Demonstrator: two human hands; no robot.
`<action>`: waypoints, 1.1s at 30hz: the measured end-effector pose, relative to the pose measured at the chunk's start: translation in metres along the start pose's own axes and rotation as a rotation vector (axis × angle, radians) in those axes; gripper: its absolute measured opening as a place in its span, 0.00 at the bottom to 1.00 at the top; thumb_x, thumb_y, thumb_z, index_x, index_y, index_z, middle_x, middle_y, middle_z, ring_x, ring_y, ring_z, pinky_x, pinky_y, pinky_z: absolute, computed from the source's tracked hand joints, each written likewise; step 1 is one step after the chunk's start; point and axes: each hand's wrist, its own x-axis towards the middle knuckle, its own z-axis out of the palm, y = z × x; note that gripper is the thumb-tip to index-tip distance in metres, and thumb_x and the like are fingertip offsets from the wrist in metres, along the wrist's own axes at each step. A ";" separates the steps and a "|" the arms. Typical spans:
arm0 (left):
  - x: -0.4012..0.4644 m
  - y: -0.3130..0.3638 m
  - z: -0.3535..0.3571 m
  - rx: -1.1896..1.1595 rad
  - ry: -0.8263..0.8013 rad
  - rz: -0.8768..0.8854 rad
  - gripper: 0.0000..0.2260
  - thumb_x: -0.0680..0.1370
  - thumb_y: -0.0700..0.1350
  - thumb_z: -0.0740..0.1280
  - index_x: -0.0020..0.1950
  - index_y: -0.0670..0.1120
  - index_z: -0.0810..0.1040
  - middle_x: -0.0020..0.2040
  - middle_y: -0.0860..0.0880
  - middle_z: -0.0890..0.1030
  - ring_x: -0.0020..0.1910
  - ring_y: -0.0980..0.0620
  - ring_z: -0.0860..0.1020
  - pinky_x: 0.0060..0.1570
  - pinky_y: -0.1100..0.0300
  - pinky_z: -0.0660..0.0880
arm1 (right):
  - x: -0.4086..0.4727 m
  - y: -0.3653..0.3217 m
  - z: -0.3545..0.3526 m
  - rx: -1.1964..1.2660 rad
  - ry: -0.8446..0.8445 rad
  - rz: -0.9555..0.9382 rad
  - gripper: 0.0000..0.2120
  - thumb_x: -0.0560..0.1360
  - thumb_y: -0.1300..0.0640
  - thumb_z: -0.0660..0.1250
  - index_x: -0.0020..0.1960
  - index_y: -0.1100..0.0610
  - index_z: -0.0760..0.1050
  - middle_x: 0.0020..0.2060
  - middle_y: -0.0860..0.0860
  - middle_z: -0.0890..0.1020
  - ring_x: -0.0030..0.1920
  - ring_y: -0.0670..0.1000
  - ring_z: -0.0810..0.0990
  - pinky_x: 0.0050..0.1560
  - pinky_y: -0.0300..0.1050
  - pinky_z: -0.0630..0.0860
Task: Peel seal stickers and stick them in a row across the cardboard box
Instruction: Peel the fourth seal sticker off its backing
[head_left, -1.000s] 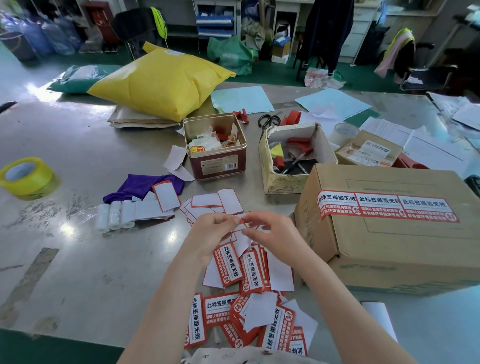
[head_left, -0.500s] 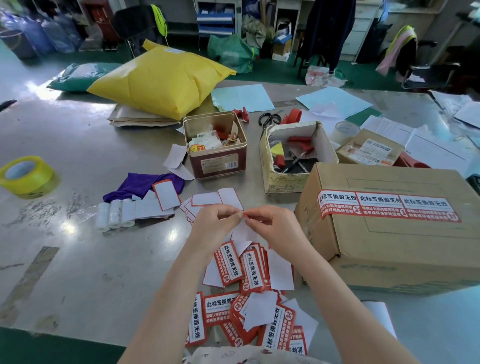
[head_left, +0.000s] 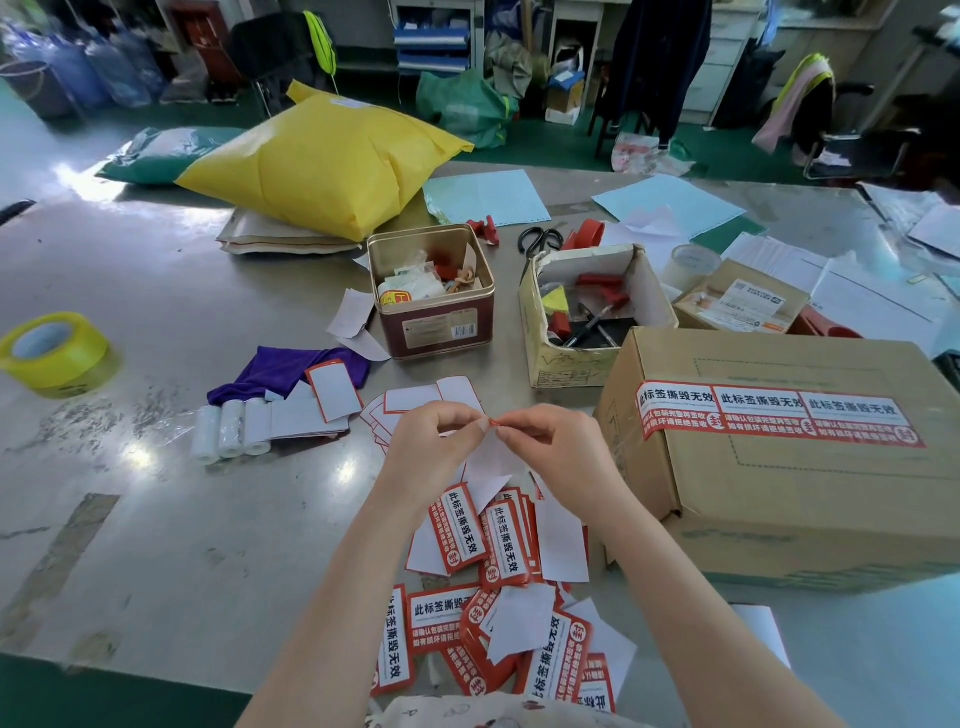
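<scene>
A brown cardboard box (head_left: 800, 493) stands at the right, with three red-and-white seal stickers (head_left: 776, 420) in a row across its top. My left hand (head_left: 431, 449) and my right hand (head_left: 558, 457) meet above the table, both pinching one seal sticker (head_left: 493, 454) by its red top edge; its white backing hangs below the fingertips. Beneath my forearms lies a loose pile of seal stickers (head_left: 488, 587), some face up, some showing white backs.
Empty white backings (head_left: 415, 402) lie just beyond my hands, beside a purple cloth (head_left: 280, 369). A red tin (head_left: 434, 293) and an open tool carton (head_left: 592, 317) stand behind. A yellow tape roll (head_left: 52, 351) sits far left, a yellow parcel (head_left: 322, 161) at the back.
My hands have drawn closer together at the sticker's top edge, and the white backing hangs lower beneath them. Nothing else on the table has moved.
</scene>
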 end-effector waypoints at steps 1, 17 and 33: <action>0.000 0.000 0.001 0.026 0.016 0.020 0.05 0.77 0.47 0.65 0.47 0.50 0.81 0.46 0.55 0.78 0.43 0.62 0.74 0.40 0.70 0.68 | 0.000 0.000 0.000 -0.008 0.001 -0.005 0.10 0.76 0.58 0.66 0.56 0.56 0.81 0.45 0.46 0.81 0.42 0.38 0.76 0.41 0.23 0.71; 0.001 -0.001 0.003 0.251 0.050 0.257 0.05 0.77 0.43 0.65 0.48 0.46 0.80 0.46 0.54 0.75 0.42 0.64 0.71 0.39 0.75 0.66 | 0.001 -0.002 0.000 0.012 -0.021 0.060 0.10 0.77 0.55 0.65 0.55 0.57 0.81 0.42 0.45 0.80 0.41 0.42 0.78 0.41 0.29 0.72; -0.005 0.005 0.001 -0.323 -0.161 -0.110 0.07 0.78 0.47 0.62 0.50 0.45 0.76 0.49 0.45 0.82 0.49 0.47 0.82 0.55 0.48 0.78 | 0.000 -0.005 -0.003 0.265 -0.022 0.151 0.09 0.77 0.55 0.63 0.41 0.48 0.78 0.38 0.49 0.83 0.43 0.51 0.82 0.47 0.45 0.79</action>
